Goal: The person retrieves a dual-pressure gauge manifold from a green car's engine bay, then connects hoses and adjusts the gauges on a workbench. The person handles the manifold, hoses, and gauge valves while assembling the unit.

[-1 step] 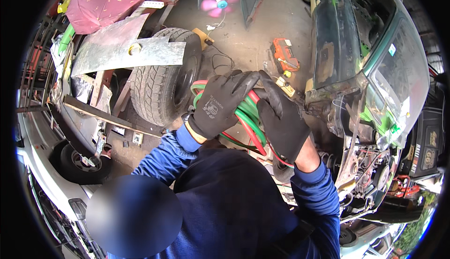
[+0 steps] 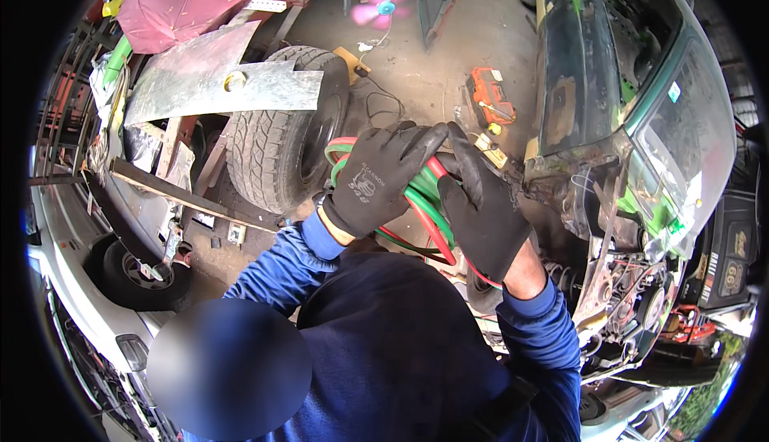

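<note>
Both my hands wear black gloves and hold a coiled red and green twin hose [image 2: 433, 216] in front of my chest. My left hand [image 2: 375, 176] is closed over the left side of the coil, its fingers reaching toward the right. On the other side, my right hand [image 2: 486, 216] grips the hose, with its fingertips close to those of the left. Loops of hose stick out left of my left hand and hang below, between the palms. The parts under my fingers are hidden.
A large tire [image 2: 276, 150] stands left, with a sheet-metal panel [image 2: 188, 90] over its top. On the right is a partly stripped dark green car body [image 2: 565, 82]. An orange toolbox [image 2: 490, 94] and a pink fan [image 2: 378, 6] sit ahead on the floor. A metal bar [image 2: 184, 194] lies left.
The surroundings have shifted slightly to the right in the view. My hands and the hose stay almost exactly where they were.
</note>
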The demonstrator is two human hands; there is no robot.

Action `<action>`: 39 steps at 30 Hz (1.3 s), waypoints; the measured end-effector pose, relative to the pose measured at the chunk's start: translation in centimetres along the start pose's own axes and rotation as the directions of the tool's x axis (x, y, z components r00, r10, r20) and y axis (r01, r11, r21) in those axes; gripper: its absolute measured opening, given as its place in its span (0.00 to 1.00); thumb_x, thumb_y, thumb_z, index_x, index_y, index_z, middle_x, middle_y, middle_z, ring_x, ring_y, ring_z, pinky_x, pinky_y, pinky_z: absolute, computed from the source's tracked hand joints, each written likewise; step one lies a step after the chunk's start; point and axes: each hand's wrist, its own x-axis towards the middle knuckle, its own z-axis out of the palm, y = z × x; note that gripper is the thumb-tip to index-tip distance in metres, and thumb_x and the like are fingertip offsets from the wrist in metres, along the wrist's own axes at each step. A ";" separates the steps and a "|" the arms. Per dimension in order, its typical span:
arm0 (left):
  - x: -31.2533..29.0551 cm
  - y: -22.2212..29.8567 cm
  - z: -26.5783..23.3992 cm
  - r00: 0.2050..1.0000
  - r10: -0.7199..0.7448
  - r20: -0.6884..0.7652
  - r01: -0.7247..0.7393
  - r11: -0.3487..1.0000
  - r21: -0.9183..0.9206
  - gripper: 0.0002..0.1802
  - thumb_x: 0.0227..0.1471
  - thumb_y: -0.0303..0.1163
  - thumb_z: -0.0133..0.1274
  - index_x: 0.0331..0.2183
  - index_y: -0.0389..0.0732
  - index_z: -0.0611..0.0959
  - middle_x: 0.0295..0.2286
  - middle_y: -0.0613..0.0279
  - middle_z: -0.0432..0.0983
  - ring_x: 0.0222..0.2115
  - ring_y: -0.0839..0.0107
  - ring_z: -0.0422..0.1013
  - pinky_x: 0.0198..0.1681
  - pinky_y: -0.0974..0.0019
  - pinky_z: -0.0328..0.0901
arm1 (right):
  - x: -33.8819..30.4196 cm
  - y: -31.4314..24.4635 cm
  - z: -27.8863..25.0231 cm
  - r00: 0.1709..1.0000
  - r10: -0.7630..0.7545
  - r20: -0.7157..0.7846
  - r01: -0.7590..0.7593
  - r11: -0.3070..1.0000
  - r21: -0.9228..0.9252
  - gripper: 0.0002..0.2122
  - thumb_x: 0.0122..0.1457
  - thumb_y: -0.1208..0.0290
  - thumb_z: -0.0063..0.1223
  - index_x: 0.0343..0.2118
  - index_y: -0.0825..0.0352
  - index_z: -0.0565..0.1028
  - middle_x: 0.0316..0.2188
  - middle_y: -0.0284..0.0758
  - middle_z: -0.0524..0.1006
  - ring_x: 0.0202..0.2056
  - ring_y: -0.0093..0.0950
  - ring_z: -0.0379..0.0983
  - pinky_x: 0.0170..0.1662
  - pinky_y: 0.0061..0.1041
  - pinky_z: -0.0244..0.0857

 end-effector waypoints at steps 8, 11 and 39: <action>2.2 -2.2 -3.6 0.993 -0.110 -0.034 0.114 0.981 0.157 0.58 0.31 0.28 0.68 0.70 0.44 0.72 0.52 0.53 0.78 0.48 0.51 0.72 0.50 0.47 0.66 | 1.8 3.7 0.2 0.986 -0.148 0.080 0.165 0.940 -0.298 0.53 0.58 0.52 0.76 0.76 0.77 0.54 0.58 0.57 0.76 0.58 0.53 0.76 0.61 0.49 0.70; 3.4 -2.1 -4.0 0.984 -0.162 -0.074 0.174 0.962 0.209 0.54 0.33 0.28 0.67 0.67 0.44 0.75 0.51 0.52 0.78 0.48 0.49 0.72 0.51 0.46 0.66 | 1.5 7.2 0.8 0.977 -0.194 0.084 0.210 0.938 -0.276 0.58 0.52 0.43 0.77 0.74 0.79 0.55 0.62 0.58 0.73 0.61 0.56 0.73 0.64 0.52 0.66; -1.8 -37.3 -29.7 -0.295 -0.616 -0.731 0.581 0.491 -0.649 0.18 0.54 0.39 0.73 0.44 0.42 0.90 0.33 0.65 0.82 0.34 0.72 0.75 0.40 0.62 0.69 | 9.5 30.7 -2.2 0.804 0.515 0.297 -0.406 0.840 -0.359 0.36 0.70 0.50 0.59 0.75 0.63 0.63 0.61 0.52 0.76 0.61 0.50 0.73 0.66 0.47 0.66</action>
